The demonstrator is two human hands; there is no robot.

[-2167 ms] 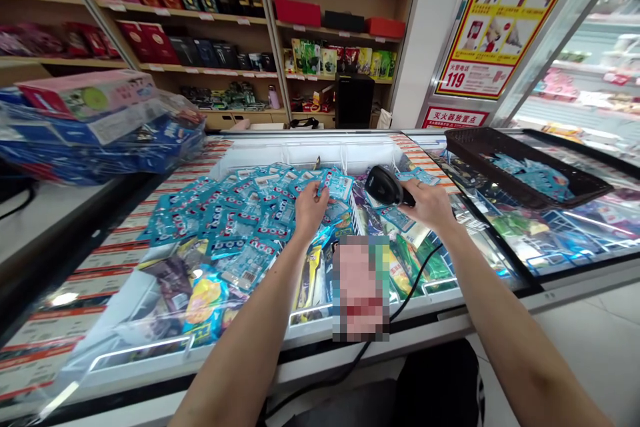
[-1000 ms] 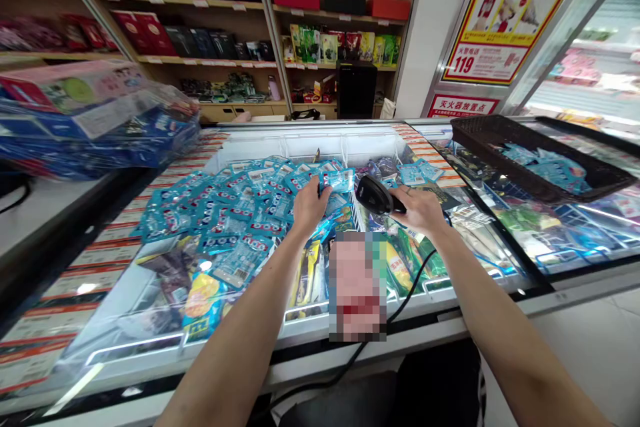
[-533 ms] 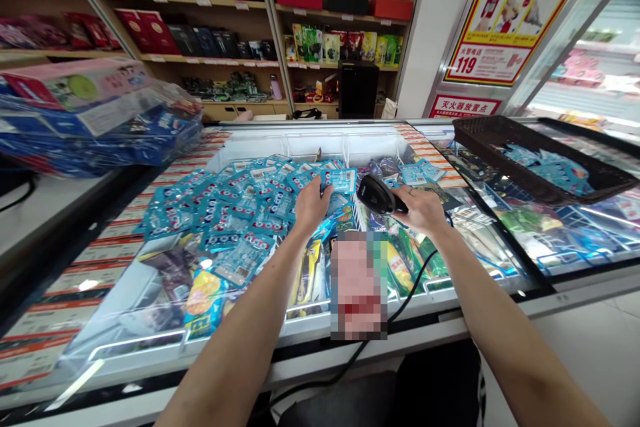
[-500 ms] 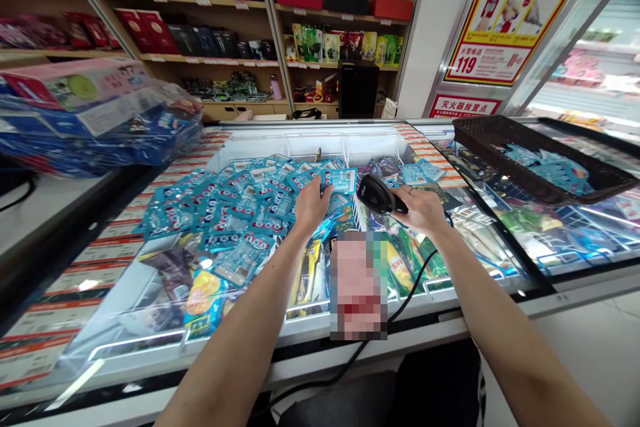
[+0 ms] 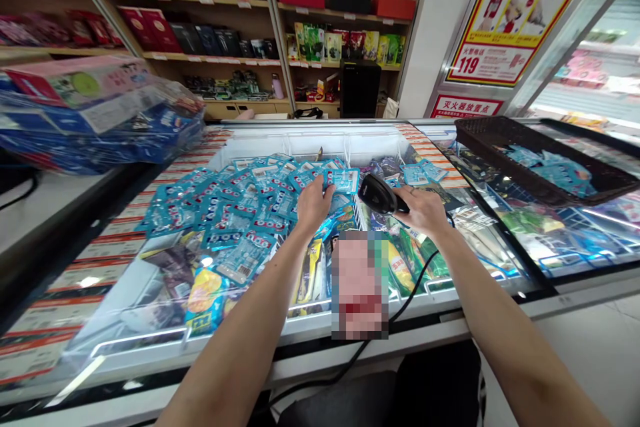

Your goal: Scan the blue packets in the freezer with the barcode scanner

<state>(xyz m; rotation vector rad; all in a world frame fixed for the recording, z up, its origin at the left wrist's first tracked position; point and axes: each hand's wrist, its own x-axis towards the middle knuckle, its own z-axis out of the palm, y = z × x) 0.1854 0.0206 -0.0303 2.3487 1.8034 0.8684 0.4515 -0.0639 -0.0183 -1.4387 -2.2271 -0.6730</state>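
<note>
Between the thumb and fingers of my left hand [image 5: 314, 205] is a small blue packet [image 5: 346, 180], its printed side with the barcode facing up. My right hand [image 5: 424, 209] is closed around a black barcode scanner [image 5: 379, 195]. The scanner's head points left, close to the packet's right end. Many more packets of the same kind lie in a loose pile [image 5: 240, 203] on the freezer's glass top, left of my left hand. A couple of others [image 5: 424, 172] lie beyond the scanner.
Beneath the glass, the chest freezer [image 5: 300, 347] holds bagged food. At the right stands a dark brown basket [image 5: 530, 147] with blue packets in it. Plastic-wrapped boxes [image 5: 100, 113] sit at the left. The scanner's black cord [image 5: 415, 283] runs down over the freezer's front edge.
The view has shifted very slightly. Both hands keep their hold, with the packet and scanner in almost the same places.
</note>
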